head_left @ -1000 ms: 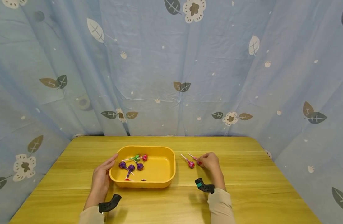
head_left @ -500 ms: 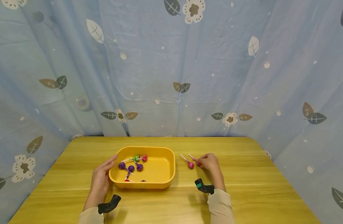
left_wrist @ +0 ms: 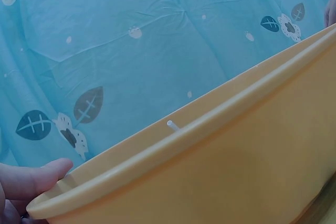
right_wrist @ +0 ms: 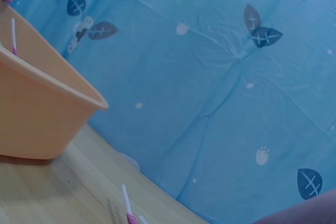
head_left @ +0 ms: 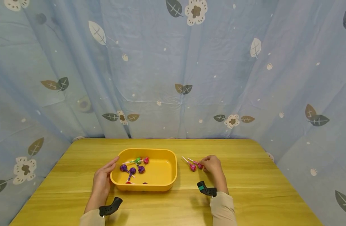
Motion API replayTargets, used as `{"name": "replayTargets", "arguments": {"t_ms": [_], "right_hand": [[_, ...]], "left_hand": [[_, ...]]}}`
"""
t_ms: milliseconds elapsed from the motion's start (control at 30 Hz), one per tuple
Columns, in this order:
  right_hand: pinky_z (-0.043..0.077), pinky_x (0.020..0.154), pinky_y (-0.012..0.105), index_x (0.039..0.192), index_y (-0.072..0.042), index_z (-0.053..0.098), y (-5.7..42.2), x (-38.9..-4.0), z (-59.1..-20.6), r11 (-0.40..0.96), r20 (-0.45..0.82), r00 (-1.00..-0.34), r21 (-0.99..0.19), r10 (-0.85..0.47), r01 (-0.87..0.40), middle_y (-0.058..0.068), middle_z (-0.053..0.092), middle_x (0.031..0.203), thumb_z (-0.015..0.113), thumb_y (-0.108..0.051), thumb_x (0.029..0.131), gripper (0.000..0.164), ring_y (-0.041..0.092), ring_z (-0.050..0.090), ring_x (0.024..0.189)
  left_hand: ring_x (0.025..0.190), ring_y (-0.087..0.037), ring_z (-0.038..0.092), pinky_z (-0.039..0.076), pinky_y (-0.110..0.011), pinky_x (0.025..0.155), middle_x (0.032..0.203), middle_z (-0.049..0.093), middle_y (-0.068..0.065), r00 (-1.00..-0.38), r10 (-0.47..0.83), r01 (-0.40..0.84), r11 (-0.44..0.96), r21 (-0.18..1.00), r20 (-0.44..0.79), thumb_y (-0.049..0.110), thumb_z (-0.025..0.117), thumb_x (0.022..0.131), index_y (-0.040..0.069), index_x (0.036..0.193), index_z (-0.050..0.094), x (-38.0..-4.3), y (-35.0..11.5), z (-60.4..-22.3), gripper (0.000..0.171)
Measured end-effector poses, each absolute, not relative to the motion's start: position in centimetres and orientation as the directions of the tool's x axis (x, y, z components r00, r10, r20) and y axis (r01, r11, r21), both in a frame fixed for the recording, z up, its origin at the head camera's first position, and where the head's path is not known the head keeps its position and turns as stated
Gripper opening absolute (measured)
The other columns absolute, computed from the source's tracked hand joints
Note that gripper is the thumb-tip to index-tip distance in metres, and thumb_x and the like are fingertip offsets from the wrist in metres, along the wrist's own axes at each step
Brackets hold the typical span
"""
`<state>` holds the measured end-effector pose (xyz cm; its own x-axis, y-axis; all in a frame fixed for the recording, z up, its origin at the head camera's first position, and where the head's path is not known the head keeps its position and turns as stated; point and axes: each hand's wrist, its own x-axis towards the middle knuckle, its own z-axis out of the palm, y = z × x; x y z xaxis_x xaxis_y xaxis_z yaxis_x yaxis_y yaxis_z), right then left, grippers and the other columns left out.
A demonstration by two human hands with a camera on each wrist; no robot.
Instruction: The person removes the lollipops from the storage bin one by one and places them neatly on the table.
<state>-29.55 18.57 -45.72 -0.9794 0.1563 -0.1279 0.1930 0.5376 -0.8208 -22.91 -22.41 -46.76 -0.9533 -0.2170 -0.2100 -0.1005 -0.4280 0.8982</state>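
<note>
Fingertips of our right hand (head_left: 213, 165) come together on the wrapped head of the nearer-to-hand pink lollipop (head_left: 200, 166), pinching it against the wooden table (head_left: 263, 179). Its white stick points away and to the left. Just beside it, on the left, we see a second pink lollipop (head_left: 193, 168) lying the same way.

Our left hand (head_left: 101, 180) reaches along the left end of the yellow tray (head_left: 146, 187), its fingers nearly straight and close to one another, touching the rim. The tray sits left of both pink lollipops, apart from them.

Inside the tray, toward the left, we have a green lollipop (head_left: 137, 160), a red-pink lollipop (head_left: 146, 160) and three purple lollipops (head_left: 132, 170); the near wall partly hides a red piece and a purple one. Black wrist mounts (head_left: 110, 206) sit at our beige sleeves (head_left: 222, 207). Behind the table we face a blue curtain (head_left: 150, 72) printed with leaves and flowers.
</note>
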Motion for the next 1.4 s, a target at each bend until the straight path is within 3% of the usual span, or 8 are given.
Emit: {"name": "replayTargets", "arguments": {"t_ms": [200, 433, 700, 1000, 1267, 1400], "right_hand": [[0.057, 0.063, 0.033, 0.095, 0.007, 0.066, 18.5, -29.5, -45.5, 0.553, -0.129, -0.978, -0.81, 0.161, 0.198, 0.014, 0.063, 0.085, 0.067, -0.01, 0.089, 0.018, 0.025, 0.06, 0.071], [0.055, 0.06, 0.033, 0.095, 0.006, 0.068, 18.8, -29.4, -45.3, 0.583, -0.109, -0.981, -0.791, 0.162, 0.184, 0.013, 0.063, 0.085, 0.068, -0.013, 0.088, 0.02, 0.026, 0.062, 0.067], [0.053, 0.063, 0.035, 0.101, 0.005, 0.068, 19.0, -29.4, -44.6, 0.623, -0.083, -0.98, -0.761, 0.18, 0.178, 0.018, 0.065, 0.096, 0.066, -0.017, 0.09, 0.024, 0.026, 0.061, 0.072], [0.054, 0.075, 0.043, 0.102, 0.004, 0.068, 17.6, -28.6, -42.3, 0.632, 0.026, -0.986, -0.77, 0.162, 0.084, 0.019, 0.066, 0.102, 0.066, -0.017, 0.092, 0.023, 0.034, 0.062, 0.089], [0.058, 0.068, 0.037, 0.102, 0.003, 0.069, 16.1, -28.4, -41.7, 0.556, 0.109, -0.985, -0.831, 0.135, -0.016, 0.016, 0.066, 0.096, 0.067, -0.012, 0.09, 0.019, 0.036, 0.065, 0.087], [0.058, 0.071, 0.042, 0.102, 0.003, 0.069, 14.8, -28.6, -41.8, 0.504, 0.126, -0.989, -0.861, 0.072, -0.073, 0.014, 0.066, 0.094, 0.067, -0.01, 0.09, 0.018, 0.035, 0.065, 0.085]], "left_hand": [[0.142, -0.013, 0.022, 0.023, -0.03, 0.113, 0.146, 0.045, 0.001, -0.954, -0.218, -0.103, -0.41, 0.906, -0.207, 0.012, 0.048, 0.102, 0.012, 0.131, 0.06, -22.9, -22.4, -46.8, 0.032], [0.142, -0.013, 0.023, 0.023, -0.029, 0.113, 0.143, 0.048, 0.003, -0.953, -0.227, -0.094, -0.414, 0.905, -0.202, 0.01, 0.048, 0.102, 0.01, 0.132, 0.059, -23.0, -22.3, -46.7, 0.032], [0.142, -0.013, 0.023, 0.022, -0.029, 0.114, 0.15, 0.038, -0.005, -0.954, -0.227, -0.09, -0.402, 0.911, -0.195, 0.01, 0.047, 0.102, 0.005, 0.137, 0.052, -23.0, -22.1, -46.4, 0.036], [0.142, -0.013, 0.024, 0.024, -0.028, 0.113, 0.147, 0.043, -0.002, -0.953, -0.225, -0.096, -0.41, 0.907, -0.202, 0.011, 0.047, 0.102, 0.012, 0.13, 0.061, -22.9, -22.3, -46.5, 0.032], [0.142, -0.014, 0.024, 0.023, -0.029, 0.114, 0.129, 0.06, 0.01, -0.957, -0.226, -0.076, -0.417, 0.906, -0.185, 0.008, 0.048, 0.101, 0.009, 0.129, 0.062, -23.0, -22.3, -46.8, 0.031], [0.142, -0.015, 0.023, 0.023, -0.03, 0.114, 0.121, 0.063, 0.014, -0.957, -0.229, -0.071, -0.411, 0.909, -0.179, 0.009, 0.048, 0.101, 0.009, 0.13, 0.061, -23.0, -22.3, -46.8, 0.032]]}}
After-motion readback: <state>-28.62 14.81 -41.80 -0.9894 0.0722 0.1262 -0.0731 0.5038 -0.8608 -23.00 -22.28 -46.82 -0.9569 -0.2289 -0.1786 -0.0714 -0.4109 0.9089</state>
